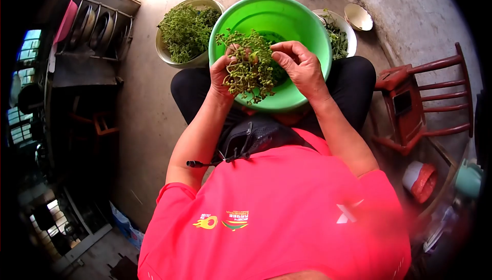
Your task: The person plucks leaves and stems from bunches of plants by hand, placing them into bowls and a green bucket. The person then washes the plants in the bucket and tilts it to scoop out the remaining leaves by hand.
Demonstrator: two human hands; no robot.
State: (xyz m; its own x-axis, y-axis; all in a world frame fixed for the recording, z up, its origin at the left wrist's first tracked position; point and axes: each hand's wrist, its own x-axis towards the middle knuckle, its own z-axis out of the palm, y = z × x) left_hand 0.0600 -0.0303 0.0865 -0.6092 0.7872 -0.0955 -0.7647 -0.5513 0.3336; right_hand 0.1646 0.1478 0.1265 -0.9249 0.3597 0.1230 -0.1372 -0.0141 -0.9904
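A bunch of green peppercorns point(249, 70) on thin stems hangs over the green plastic basin point(312, 29). My left hand point(221, 75) is closed around its left side, some fingers hidden behind the stems. At the right edge of the bunch is my right hand point(302, 67), thumb and forefinger pinched together; what lies between the fingertips is too small to make out. The basin stands between my knees, and some darker green stuff point(279, 77) shows in it, partly hidden by the bunch and hand.
Left of the basin, a tub point(220, 6) is heaped with more green sprigs point(187, 30). To the right, a white bowl point(352, 42) holds leafy greens point(337, 42) beside a small bowl point(359, 17). A reddish wooden chair point(405, 100) stands near the wall, and a rack point(97, 29) at left.
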